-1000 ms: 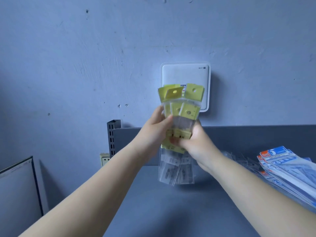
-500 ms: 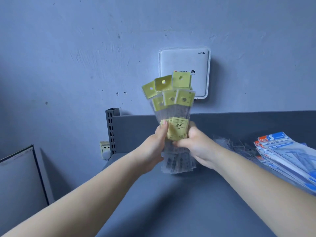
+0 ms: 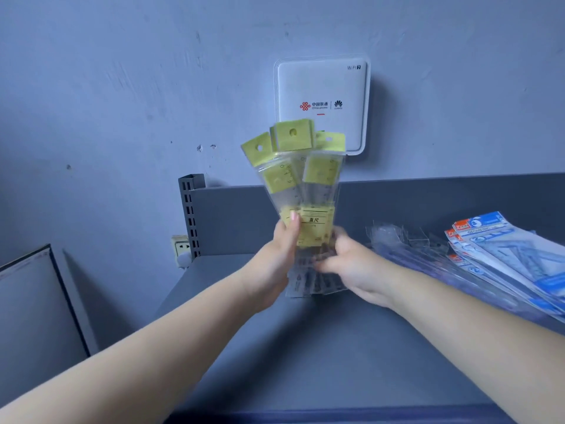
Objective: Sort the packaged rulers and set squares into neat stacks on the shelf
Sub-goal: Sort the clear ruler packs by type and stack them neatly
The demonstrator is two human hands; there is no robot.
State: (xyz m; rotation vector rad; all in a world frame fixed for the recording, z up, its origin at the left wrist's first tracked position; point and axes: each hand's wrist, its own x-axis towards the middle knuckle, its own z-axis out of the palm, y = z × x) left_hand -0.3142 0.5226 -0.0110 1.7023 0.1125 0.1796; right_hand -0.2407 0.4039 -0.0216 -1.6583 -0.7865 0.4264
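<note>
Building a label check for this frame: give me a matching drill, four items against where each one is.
Items:
1. bundle of yellow-header rulers
2. blue set square packs
3. white WiFi router
4. wall socket

Places:
A. mounted on the wall above the shelf back
B. low on the wall, left of the slotted upright
C. lying on the shelf at the right
D. held upright in the left hand and right hand

Pairs: 1-D, 2-C, 3-A, 4-B
</note>
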